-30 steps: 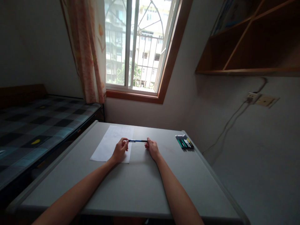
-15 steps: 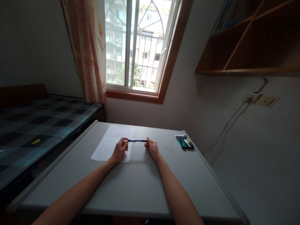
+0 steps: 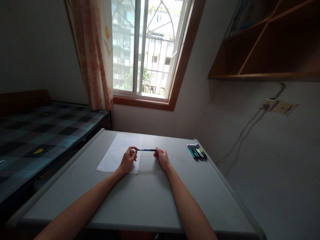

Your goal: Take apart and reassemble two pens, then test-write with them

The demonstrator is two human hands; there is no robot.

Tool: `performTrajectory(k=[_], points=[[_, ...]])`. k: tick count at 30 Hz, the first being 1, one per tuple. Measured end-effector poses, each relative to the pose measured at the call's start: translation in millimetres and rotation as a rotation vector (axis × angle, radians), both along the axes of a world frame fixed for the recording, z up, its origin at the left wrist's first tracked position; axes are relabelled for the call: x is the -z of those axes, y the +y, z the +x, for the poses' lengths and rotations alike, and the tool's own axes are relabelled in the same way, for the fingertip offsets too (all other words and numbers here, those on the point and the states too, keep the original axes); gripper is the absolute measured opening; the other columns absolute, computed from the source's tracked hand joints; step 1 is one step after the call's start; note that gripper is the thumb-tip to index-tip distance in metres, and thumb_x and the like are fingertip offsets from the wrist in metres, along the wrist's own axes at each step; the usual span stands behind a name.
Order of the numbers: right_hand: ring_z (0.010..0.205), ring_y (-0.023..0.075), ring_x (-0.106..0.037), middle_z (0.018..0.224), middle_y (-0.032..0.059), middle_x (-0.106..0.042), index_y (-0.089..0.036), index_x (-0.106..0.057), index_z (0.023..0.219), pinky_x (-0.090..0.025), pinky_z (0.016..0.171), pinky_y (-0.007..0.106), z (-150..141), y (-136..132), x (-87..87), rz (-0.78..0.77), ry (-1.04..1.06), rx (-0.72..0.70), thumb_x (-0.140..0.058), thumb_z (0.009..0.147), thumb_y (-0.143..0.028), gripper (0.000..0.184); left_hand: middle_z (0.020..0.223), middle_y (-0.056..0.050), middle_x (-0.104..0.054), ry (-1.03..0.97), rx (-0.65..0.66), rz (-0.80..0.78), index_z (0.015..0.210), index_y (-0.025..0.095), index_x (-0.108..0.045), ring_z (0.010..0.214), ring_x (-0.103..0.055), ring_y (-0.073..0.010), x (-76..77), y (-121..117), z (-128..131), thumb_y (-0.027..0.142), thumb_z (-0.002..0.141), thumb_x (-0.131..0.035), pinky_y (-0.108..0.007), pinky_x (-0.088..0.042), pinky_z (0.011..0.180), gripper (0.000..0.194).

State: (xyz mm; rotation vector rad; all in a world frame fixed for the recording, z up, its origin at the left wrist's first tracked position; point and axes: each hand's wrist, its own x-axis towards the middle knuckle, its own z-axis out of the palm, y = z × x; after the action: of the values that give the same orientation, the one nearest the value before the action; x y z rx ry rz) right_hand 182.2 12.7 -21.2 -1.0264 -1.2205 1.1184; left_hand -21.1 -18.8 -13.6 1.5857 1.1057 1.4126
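Note:
A slim pen (image 3: 147, 150), blue with a dark section at its right end, is held level above the table between my two hands. My left hand (image 3: 129, 159) pinches its left end over the edge of the paper. The other end is gripped by the fingertips of my right hand (image 3: 162, 158). Under and beyond my left hand lies a white sheet of paper (image 3: 113, 155) with faint marks on its upper part. To the right, a row of several pens (image 3: 197, 152), mostly green and black, lies side by side on the table.
The grey-white table (image 3: 140, 203) stands below a barred window (image 3: 150, 73) with an orange curtain (image 3: 97, 66). A bed with a checked cover (image 3: 57, 123) is at the left. A wooden shelf (image 3: 265, 75) and a socket with cables (image 3: 268, 104) are on the right wall.
The pen has turned slightly about its length, so the clip seen on its left part before no longer shows the same way. My right hand has shifted very slightly left.

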Motion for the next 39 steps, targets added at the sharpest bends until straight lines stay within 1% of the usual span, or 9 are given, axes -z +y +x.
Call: performTrajectory(k=[7,13,16,20,24,28,32,35,39], points=[[0.045,0.0100,-0.043,0.047,0.0017,-0.053,-0.015,-0.057,0.051,-0.035,0.048,0.024,0,-3,-4.4,0.000,-0.008,0.006,-0.050,0.069,-0.056,0.045,0.060,0.005,-0.046,0.016,0.001,0.015,0.094,0.019,-0.047,0.050,-0.051,-0.0102,-2.9,-2,0,0.038,0.079,-0.048,-0.022,-0.043,0.047,0.025],[0.046,0.0111,-0.044,0.045,0.0025,-0.050,-0.018,-0.043,0.037,-0.036,0.052,0.025,-2,-7,-10.7,0.010,-0.041,0.013,-0.046,0.069,-0.060,0.053,0.060,0.004,-0.048,0.014,0.002,-0.010,0.090,0.017,-0.048,0.051,-0.052,-0.0113,-6.9,-4,0,0.043,0.078,-0.047,-0.023,-0.044,0.047,0.028],[0.044,0.0105,-0.043,0.044,0.0025,-0.050,-0.019,-0.040,0.035,-0.034,0.050,0.024,-3,-9,-12.7,-0.020,-0.050,0.019,-0.045,0.069,-0.061,0.055,0.059,0.003,-0.049,0.031,0.008,-0.015,0.085,0.017,-0.048,0.051,-0.052,-0.0116,-8.0,-5,0,0.044,0.078,-0.047,-0.023,-0.043,0.047,0.028],[0.042,0.0098,-0.042,0.043,0.0021,-0.050,-0.019,-0.039,0.033,-0.033,0.049,0.025,-2,-8,-11.2,-0.031,-0.046,0.018,-0.044,0.070,-0.061,0.056,0.056,0.004,-0.049,0.059,-0.002,0.010,0.075,0.017,-0.048,0.048,-0.051,-0.0109,-7.1,-5,0,0.043,0.080,-0.045,-0.023,-0.042,0.049,0.026],[0.042,0.0100,-0.043,0.041,0.0020,-0.050,-0.019,-0.039,0.034,-0.032,0.049,0.025,-2,-8,-10.5,-0.050,-0.020,0.028,-0.045,0.070,-0.060,0.055,0.053,0.003,-0.049,0.084,-0.010,0.030,0.063,0.018,-0.047,0.048,-0.050,-0.0106,-8.7,-7,0,0.044,0.081,-0.044,-0.023,-0.042,0.051,0.032],[0.040,0.0097,-0.041,0.041,0.0026,-0.050,-0.019,-0.040,0.034,-0.031,0.045,0.025,-3,-8,-11.3,-0.068,-0.032,0.032,-0.046,0.069,-0.062,0.056,0.051,0.002,-0.049,0.117,-0.019,0.028,0.057,0.018,-0.045,0.048,-0.049,-0.0110,-12.6,-9,0,0.046,0.081,-0.042,-0.024,-0.041,0.052,0.037],[0.041,0.0098,-0.041,0.043,0.0024,-0.050,-0.018,-0.043,0.037,-0.032,0.046,0.024,-2,-6,-8.2,-0.026,-0.034,0.022,-0.046,0.069,-0.061,0.054,0.052,0.002,-0.049,0.111,-0.022,0.022,0.060,0.018,-0.046,0.049,-0.050,-0.0116,-11.6,-9,0,0.045,0.081,-0.043,-0.024,-0.042,0.052,0.034],[0.043,0.0099,-0.042,0.045,0.0020,-0.051,-0.018,-0.047,0.041,-0.034,0.048,0.024,-2,-3,-4.5,0.015,-0.021,0.010,-0.047,0.070,-0.060,0.051,0.055,0.003,-0.050,0.069,-0.028,0.010,0.069,0.017,-0.050,0.048,-0.052,-0.0117,-8.5,-7,0,0.045,0.078,-0.047,-0.024,-0.043,0.051,0.030],[0.043,0.0096,-0.041,0.046,0.0013,-0.051,-0.017,-0.051,0.047,-0.034,0.048,0.024,-1,-1,-2.2,-0.001,-0.014,0.008,-0.049,0.069,-0.058,0.047,0.064,0.002,-0.051,0.045,-0.043,0.011,0.083,0.017,-0.053,0.048,-0.053,-0.0107,-5.8,-4,0,0.044,0.076,-0.051,-0.023,-0.044,0.048,0.028]])
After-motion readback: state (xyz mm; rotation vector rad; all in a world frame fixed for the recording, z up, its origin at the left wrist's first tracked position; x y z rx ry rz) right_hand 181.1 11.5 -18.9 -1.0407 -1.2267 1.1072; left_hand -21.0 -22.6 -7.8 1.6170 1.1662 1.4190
